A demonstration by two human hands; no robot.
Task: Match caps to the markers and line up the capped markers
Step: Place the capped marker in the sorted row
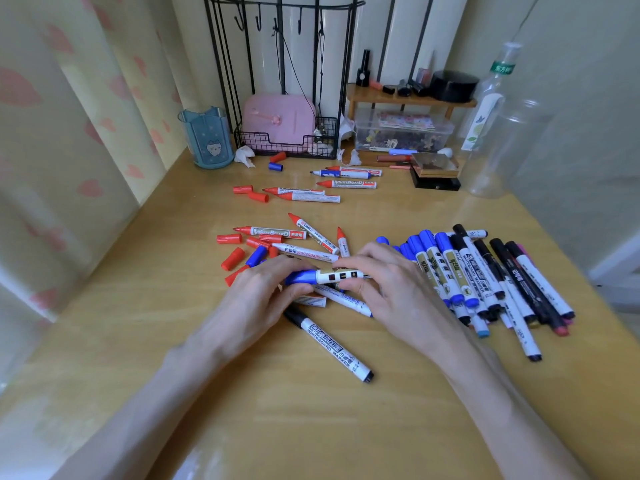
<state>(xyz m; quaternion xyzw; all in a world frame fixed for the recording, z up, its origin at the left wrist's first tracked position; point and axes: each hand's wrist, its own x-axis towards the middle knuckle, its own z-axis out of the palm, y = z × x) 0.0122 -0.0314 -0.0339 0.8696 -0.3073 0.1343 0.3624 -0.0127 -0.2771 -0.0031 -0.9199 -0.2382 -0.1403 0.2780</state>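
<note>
Head view, looking down on a wooden desk (311, 427). Roughly half done, at a guess: at the right, a loose row of capped blue and black markers (485, 275), side by side and touching, some overlapping, not yet tidy. Left to cap: several red markers (273, 232) with bare tips, scattered mid-desk and further back among loose red caps (228, 238). At centre, a blue whiteboard marker (343, 275), white barrel with a gold-and-black label, held crosswise just above the pile. Left hand (263, 289) with fingers curled round its blue cap (301, 277); right hand (384, 282) pinching the barrel. Cap apparently on or nearly seated. Nearer the viewer, one black marker (329, 344) lying alone.
</note>
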